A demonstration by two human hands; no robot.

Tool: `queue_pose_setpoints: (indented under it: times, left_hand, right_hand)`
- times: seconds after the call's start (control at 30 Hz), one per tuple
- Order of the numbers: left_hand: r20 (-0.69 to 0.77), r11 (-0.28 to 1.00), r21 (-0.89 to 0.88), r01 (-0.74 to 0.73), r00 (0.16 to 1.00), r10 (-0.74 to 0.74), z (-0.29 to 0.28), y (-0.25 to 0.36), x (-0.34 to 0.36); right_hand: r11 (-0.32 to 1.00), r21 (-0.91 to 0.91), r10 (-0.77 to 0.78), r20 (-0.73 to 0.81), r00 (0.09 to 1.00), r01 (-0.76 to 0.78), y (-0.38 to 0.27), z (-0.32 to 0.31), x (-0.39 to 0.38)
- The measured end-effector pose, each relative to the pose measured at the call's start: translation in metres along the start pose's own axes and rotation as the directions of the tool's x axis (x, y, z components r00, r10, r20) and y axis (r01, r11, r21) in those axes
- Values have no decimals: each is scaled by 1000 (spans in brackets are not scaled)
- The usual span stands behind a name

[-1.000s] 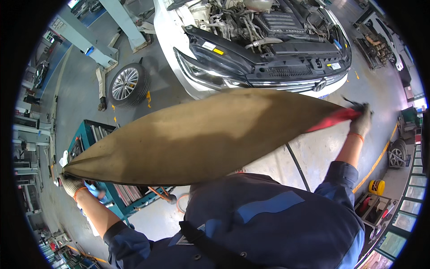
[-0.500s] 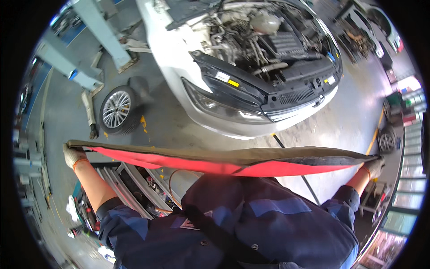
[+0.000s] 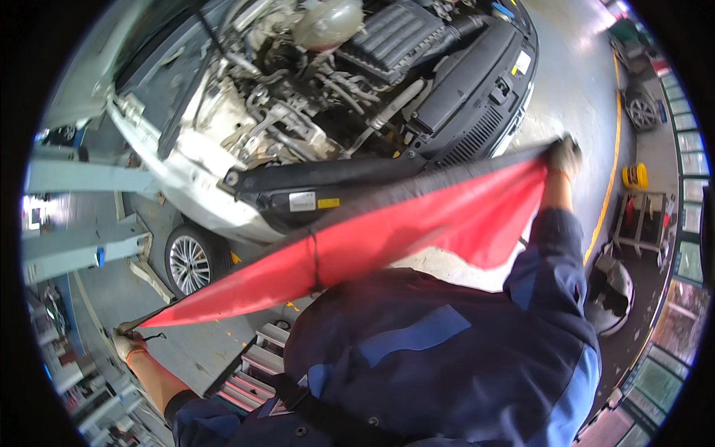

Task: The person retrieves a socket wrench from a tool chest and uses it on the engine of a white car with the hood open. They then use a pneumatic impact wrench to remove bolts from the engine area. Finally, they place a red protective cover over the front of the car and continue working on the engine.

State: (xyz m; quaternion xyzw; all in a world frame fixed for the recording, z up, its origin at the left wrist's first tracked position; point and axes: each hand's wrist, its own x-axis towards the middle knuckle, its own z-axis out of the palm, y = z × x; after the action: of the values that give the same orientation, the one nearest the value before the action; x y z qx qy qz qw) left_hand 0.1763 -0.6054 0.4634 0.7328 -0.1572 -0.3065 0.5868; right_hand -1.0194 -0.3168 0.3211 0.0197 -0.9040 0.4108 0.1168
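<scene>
A wide red cover (image 3: 357, 231) with a dark edge hangs stretched between my two gloved hands. My left hand (image 3: 129, 342) is closed on its left corner, low at the left, and a short dark strap or hook dangles there. My right hand (image 3: 566, 158) grips the other end, higher and farther out, near the car's front corner. Beyond the cover stands a white car (image 3: 201, 190) with its engine bay (image 3: 313, 97) exposed. The cover's upper edge lies across my view of the car's front fender and headlight area; whether it touches the car I cannot tell.
A wheel (image 3: 191, 261) stands on the floor by the car's side, near pale lift posts (image 3: 89, 179). Close to my left side is a tool drawer unit (image 3: 257, 365). At the right are a yellow bucket (image 3: 635, 176), a metal cart (image 3: 642, 223) and a loose tyre (image 3: 640, 109).
I have come closer to the car and turned. My right hand has risen and reached outward, my left has dropped lower, and the cover now slants with more of its red side showing.
</scene>
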Motion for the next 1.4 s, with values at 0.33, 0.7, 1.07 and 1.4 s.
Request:
queue_pose_setpoints:
  times: [0.33, 0.7, 1.07, 1.4]
  left_hand:
    - [381, 997, 67, -42, 924, 14, 221, 30, 35]
    - [724, 997, -27, 69, 689, -28, 442, 10, 58]
    - [838, 891, -401, 213, 479, 262, 485, -62, 80]
    - [869, 796, -472, 379, 352, 348, 466, -102, 111]
  right_hand:
    - [864, -256, -308, 415, 856, 434, -17, 93, -179]
    - [975, -77, -121, 605, 787, 209, -28, 87, -258]
    - [947, -305, 0, 323, 946, 103, -117, 46, -406]
    - [951, -240, -52, 497, 866, 194, -106, 56, -425]
